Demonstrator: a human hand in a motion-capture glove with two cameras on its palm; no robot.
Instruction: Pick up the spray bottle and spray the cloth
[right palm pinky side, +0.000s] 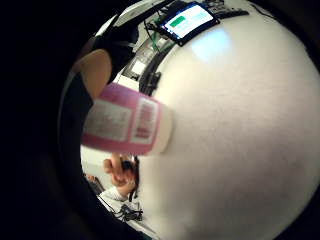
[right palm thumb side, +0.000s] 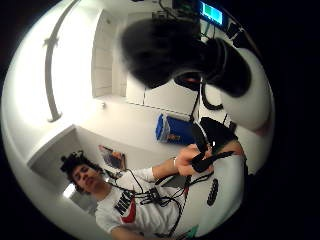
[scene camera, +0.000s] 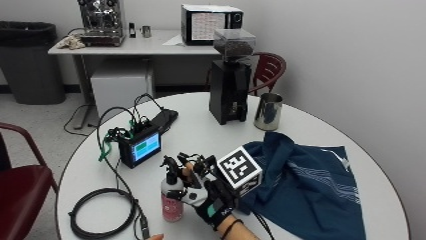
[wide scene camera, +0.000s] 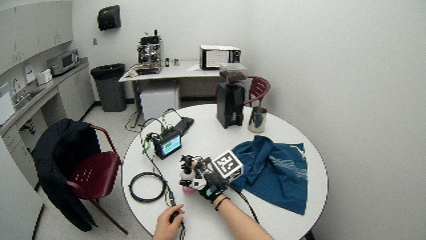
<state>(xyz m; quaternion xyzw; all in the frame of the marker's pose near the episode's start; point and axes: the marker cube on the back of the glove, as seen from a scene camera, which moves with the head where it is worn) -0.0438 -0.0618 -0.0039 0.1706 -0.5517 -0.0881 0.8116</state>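
Note:
A pink spray bottle (scene camera: 172, 204) with a white neck and black trigger head is upright at the near side of the round white table (scene camera: 200, 135). My gloved right hand (scene camera: 203, 192) grips it from the right, fingers curled round the neck and trigger. I cannot tell whether the bottle's base touches the table. The dark blue cloth (scene camera: 309, 185) lies crumpled on the table to the right of the hand, apart from the bottle. The little finger side palm view shows the labelled pink bottle (right palm pinky side: 125, 125) close to the palm, over the white table (right palm pinky side: 235, 140).
A small lit screen (scene camera: 141, 147) with cables stands left of the bottle, and a coiled black cable (scene camera: 100, 215) lies near the front left edge. A black grinder (scene camera: 229, 85) and metal cup (scene camera: 268, 111) stand at the back. The bare left hand (wide scene camera: 170, 220) rests at the front edge.

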